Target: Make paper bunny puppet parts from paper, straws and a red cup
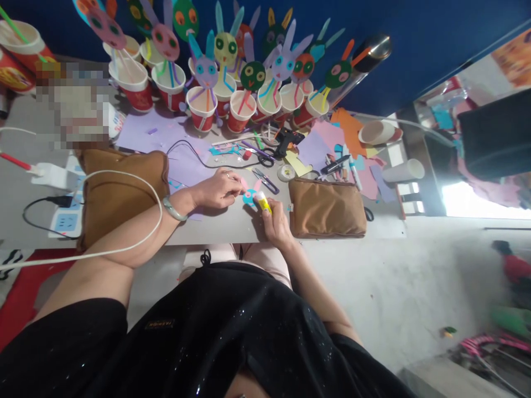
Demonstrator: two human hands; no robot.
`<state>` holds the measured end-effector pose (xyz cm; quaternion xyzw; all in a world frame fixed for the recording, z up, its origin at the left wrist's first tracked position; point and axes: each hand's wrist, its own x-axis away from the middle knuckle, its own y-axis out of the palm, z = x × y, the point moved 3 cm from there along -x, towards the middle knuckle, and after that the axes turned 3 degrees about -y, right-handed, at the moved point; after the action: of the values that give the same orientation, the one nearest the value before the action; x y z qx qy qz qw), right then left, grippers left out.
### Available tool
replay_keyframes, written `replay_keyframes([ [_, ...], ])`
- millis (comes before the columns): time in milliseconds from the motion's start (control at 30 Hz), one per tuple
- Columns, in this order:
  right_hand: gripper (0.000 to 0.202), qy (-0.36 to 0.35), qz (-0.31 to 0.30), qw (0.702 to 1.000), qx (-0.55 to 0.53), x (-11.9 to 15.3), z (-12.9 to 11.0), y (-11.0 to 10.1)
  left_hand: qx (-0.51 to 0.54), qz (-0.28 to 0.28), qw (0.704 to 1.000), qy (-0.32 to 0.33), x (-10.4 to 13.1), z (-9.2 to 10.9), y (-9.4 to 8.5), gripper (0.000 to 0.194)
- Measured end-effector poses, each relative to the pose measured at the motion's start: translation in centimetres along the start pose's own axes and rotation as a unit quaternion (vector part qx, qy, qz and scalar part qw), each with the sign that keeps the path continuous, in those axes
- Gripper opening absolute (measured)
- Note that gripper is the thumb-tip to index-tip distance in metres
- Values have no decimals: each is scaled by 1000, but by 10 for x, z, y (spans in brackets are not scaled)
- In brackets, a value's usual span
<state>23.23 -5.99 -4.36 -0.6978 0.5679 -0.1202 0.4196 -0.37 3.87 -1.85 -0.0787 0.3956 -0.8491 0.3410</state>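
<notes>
My right hand (277,224) is closed around a yellow and white glue stick (264,203), whose upper end points at a small paper rabbit face (249,196). That face is blue with pink ears and lies on the grey table (219,229). At its left side, the fingers of my left hand (218,189) pinch the edge of the paper near an ear. A pair of scissors (269,182) lies just beyond the paper, beside a roll of tape (286,173).
Red paper cups (203,108) with paper rabbit figures stand along the back. Brown pouches (327,207) lie on both sides. A black glue gun (288,141), coloured paper (166,132) and markers (354,172) are spread behind. A white cable (120,172) loops past my left forearm.
</notes>
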Motion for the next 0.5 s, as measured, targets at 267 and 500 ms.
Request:
replay_keyframes([
  [267,41,76,66,995,-26,-12,8,-13,-6,-27,999,30,1,10,1,31],
  [500,43,115,77,989,-55,-18,18,-12,-8,-33,999,38,2,16,9,21],
])
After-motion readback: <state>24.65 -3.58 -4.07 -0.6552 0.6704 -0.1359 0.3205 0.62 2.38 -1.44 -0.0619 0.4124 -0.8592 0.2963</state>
